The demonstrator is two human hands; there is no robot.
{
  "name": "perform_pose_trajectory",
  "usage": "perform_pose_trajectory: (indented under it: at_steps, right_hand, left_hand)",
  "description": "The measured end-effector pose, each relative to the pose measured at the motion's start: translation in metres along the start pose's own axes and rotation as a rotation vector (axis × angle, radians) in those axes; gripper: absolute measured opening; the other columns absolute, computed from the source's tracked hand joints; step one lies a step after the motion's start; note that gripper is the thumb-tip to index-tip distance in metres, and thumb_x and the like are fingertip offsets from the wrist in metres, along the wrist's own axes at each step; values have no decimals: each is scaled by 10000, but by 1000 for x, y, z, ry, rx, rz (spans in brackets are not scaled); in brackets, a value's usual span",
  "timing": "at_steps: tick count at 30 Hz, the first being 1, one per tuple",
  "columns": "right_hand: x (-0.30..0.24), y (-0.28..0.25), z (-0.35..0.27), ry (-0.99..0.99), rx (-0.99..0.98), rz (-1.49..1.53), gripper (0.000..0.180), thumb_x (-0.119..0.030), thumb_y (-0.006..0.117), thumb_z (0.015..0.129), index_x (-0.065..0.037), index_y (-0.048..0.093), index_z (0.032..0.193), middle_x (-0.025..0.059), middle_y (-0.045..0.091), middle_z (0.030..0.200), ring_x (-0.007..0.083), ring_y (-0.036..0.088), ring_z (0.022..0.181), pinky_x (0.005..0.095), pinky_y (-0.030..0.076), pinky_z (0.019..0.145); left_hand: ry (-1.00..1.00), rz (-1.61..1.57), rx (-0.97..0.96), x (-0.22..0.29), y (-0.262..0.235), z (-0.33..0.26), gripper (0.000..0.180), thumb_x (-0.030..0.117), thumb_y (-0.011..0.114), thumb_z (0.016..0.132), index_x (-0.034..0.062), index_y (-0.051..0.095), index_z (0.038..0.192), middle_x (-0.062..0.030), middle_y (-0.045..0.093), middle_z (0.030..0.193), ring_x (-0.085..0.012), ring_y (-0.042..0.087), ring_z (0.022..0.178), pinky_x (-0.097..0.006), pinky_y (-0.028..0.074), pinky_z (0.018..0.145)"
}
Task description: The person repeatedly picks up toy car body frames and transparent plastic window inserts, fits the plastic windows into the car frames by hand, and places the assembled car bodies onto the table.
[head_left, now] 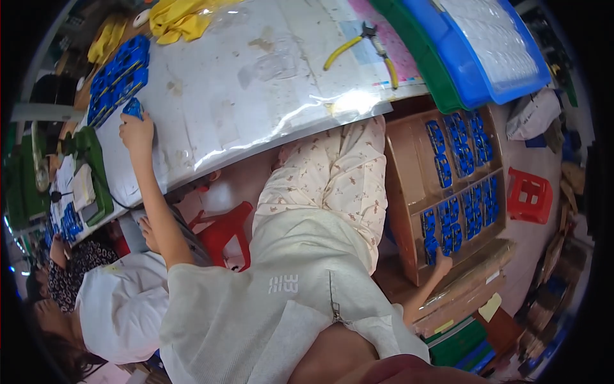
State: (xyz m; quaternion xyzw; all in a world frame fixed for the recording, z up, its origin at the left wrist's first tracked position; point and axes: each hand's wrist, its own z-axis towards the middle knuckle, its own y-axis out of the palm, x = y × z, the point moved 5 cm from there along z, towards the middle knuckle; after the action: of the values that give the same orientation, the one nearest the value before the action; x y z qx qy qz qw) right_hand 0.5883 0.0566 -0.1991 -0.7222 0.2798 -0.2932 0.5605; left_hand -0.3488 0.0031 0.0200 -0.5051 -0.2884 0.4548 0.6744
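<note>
Left hand on the desk, fingers closed on a blue part just beside the blue stack, right hand reaching the carton below the desk, fingers' state unclear; likely mid-transfer, needs careful placing.

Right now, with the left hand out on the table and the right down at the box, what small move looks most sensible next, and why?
Probably set the small blue part down onto the stack of blue parts. The left hand holds it at the fingertips right beside that stack on the table. The right hand rests at the edge of the cardboard box; whether it holds anything cannot be told.
</note>
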Motion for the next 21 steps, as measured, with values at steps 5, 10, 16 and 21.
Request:
perform_pose_trajectory:
  at_steps: [5, 10, 16, 21]
  right_hand:
    - [-91, -63, -24, -249, -343, 775, 376, -194, 688, 727, 44, 540, 978, 85, 580, 760, 154, 580, 716, 290, 479, 602]
    - [-210, -103, -135, -498, -729, 1316, 429, -38, 578, 792, 4, 400, 1180, 107, 513, 1039, 174, 544, 908, 278, 504, 696]
    - [-261, -97, -228, -706, -1124, 1465, 455, -40, 579, 784, -24, 392, 1200, 83, 512, 1102, 174, 521, 984, 285, 444, 827]
    - [-278, -89, -275, -704, -1373, 1484, 565, -68, 610, 728, -42, 345, 1226, 103, 497, 1111, 207, 554, 939, 300, 454, 804]
  left_hand:
    - [498, -403, 252, 91, -64, -50, 512, 274, 603, 769, -45, 442, 1136, -228, 477, 1147, -361, 446, 1064, -410, 361, 891]
    - [847, -791, 91, 176, -88, -105, 488, 178, 635, 757, 23, 454, 1183, -154, 528, 1113, -311, 488, 1019, -374, 365, 905]
    - [747, -901, -301, 187, -69, -96, 444, 144, 646, 723, -8, 504, 1116, -166, 569, 1013, -256, 546, 906, -327, 445, 793]
    - [652, -1089, -334, 180, -69, -92, 375, 138, 649, 740, -24, 536, 1058, -128, 613, 888, -165, 562, 708, -264, 465, 659]
